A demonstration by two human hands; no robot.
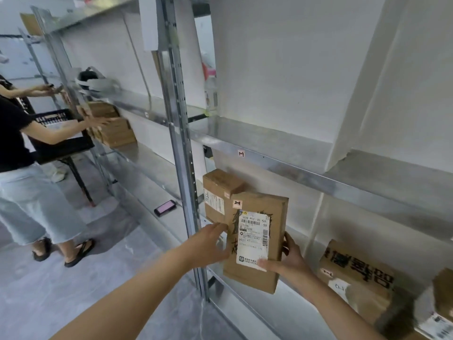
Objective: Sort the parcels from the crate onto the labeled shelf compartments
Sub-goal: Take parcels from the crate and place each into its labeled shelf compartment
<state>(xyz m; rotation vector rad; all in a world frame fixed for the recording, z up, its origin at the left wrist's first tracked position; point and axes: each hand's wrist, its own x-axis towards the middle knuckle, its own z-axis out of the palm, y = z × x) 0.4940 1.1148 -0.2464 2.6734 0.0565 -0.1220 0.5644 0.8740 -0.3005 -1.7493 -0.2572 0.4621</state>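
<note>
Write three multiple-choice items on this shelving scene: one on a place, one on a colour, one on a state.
1. Where is the labelled parcel?
A. in a crate
B. held in both hands before the shelf
C. on the floor

2. What colour is the screen of the phone?
A. pink
B. green
C. blue

3. What is the right hand doing?
A. hanging empty
B. pressing flat on a wall
C. gripping the parcel

Key:
1. B: the left hand and the right hand hold its two sides.
2. A: the screen shows pink.
3. C: its thumb lies on the label and its fingers wrap the edge.
</note>
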